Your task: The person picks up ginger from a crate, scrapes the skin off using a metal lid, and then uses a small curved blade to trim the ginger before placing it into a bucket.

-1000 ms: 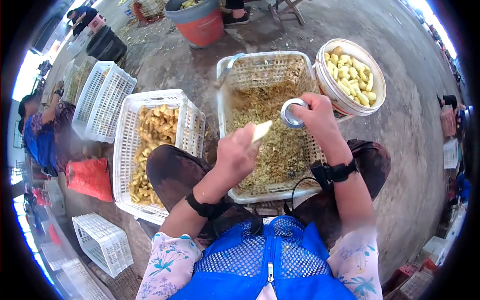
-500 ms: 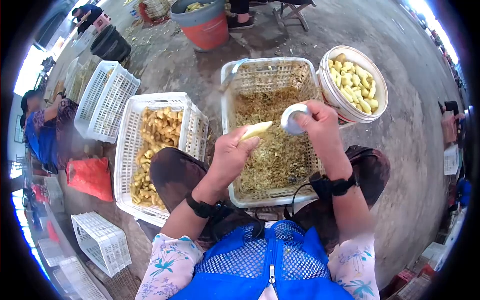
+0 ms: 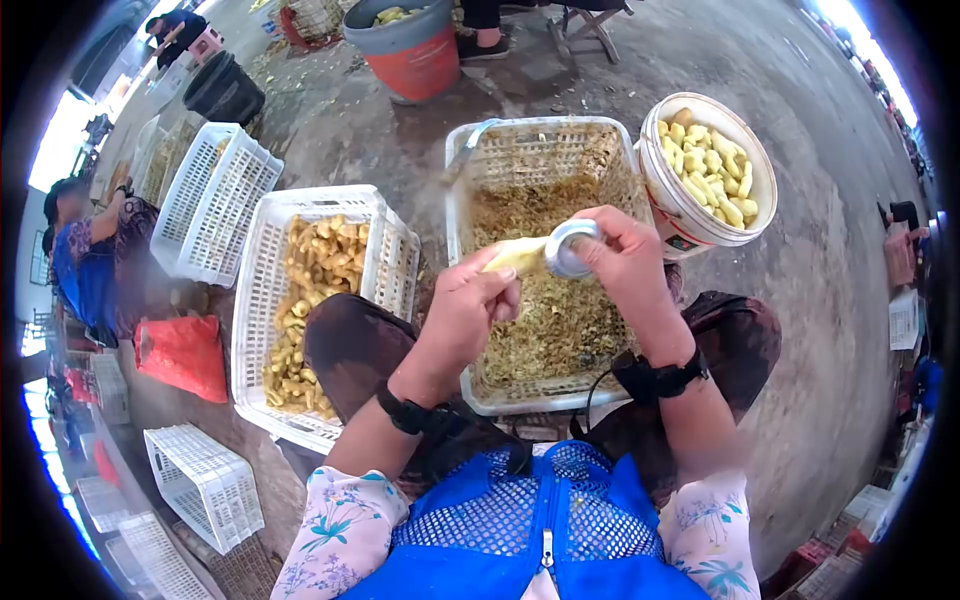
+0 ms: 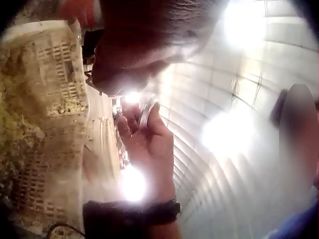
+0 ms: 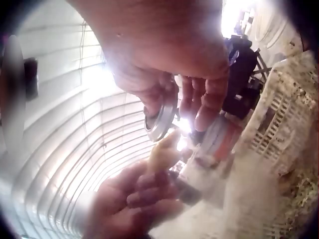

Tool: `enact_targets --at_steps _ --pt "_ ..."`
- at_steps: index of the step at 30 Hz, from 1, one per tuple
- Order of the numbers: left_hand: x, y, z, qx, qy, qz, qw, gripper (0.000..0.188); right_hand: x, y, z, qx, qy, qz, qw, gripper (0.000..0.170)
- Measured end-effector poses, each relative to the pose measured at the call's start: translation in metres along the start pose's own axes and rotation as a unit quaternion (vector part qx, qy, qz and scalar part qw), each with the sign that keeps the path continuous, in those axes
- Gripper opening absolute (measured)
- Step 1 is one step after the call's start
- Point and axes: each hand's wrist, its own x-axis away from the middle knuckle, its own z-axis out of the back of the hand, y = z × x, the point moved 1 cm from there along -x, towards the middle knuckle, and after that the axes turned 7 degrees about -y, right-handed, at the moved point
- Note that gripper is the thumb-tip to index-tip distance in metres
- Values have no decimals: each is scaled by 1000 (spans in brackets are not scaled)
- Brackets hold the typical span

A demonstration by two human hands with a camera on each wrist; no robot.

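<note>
In the head view the left hand (image 3: 460, 310) pinches a pale peeled ginger piece (image 3: 514, 257) between thumb and fingers. A round metal ring-shaped tool (image 3: 572, 249), gripped by the right hand (image 3: 630, 268), meets the tip of that piece. Both are above a white crate (image 3: 455, 220) holding brown and yellow scrapings (image 3: 550, 310). From the right wrist view, the ring (image 5: 162, 119) stands at the upper end of the ginger (image 5: 163, 155). The left wrist view shows the right hand (image 4: 152, 149) around the ring (image 4: 145, 113); the ginger is hard to make out there.
Unpeeled ginger (image 3: 325, 255) fills part of a white crate (image 3: 250, 270) at left. A white bucket (image 3: 655, 170) of peeled pieces stands at right. A knife-like tool (image 3: 470, 145) lies on the middle crate's corner. A red sack (image 3: 182, 357) and another seated person (image 3: 85, 260) are further left.
The left hand has turned the ginger, and the right hand has brought the ring leftward against its tip, closing the gap between them. The head view has shifted slightly.
</note>
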Motion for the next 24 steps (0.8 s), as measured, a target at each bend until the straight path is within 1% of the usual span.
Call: enact_targets --at_steps 1,2,3,4,6,8,12,15,16,19,20,22,23,24 --pt "0 0 -3 3 12 -2 1000 46 1 -2 -6 -19 -7 21 1000 13" --pt "0 -1 -7 8 23 -4 1000 46 0 7 -11 -48 -34 13 998 16" --pt "0 -2 -8 14 34 -6 999 45 0 9 -13 -39 -32 6 999 16" --pt "0 -4 -5 -6 27 1 1000 46 1 9 -15 -29 -31 -1 999 15" --pt "2 -1 -9 -144 27 -22 989 47 0 2 -15 11 -40 -19 999 15" --pt "5 0 -12 -269 33 -56 961 49 0 1 -15 14 -43 -7 999 14" --pt "4 16 -14 -163 -30 47 985 50 3 -4 -13 27 -47 14 998 12" --pt "4 8 -11 -99 -40 69 992 52 2 -5 -3 47 -45 -1 998 9" --pt "4 3 -11 -82 -31 62 994 55 1 -4 0 39 -34 0 999 6" --pt "3 -1 -8 -12 -56 73 996 55 1 5 10 -27 -51 -70 996 4" --pt "2 1 -9 -19 -54 66 996 55 2 5 10 -30 -47 -72 996 3" --pt "3 2 -12 -34 -49 56 997 55 4 -6 -3 -47 -35 -15 998 5" --pt "0 -1 -12 -170 -35 -29 984 55 5 -9 -9 -56 -30 13 998 6" --pt "-3 -6 -12 -302 -21 -111 947 54 5 -10 -13 -25 -29 31 999 6"
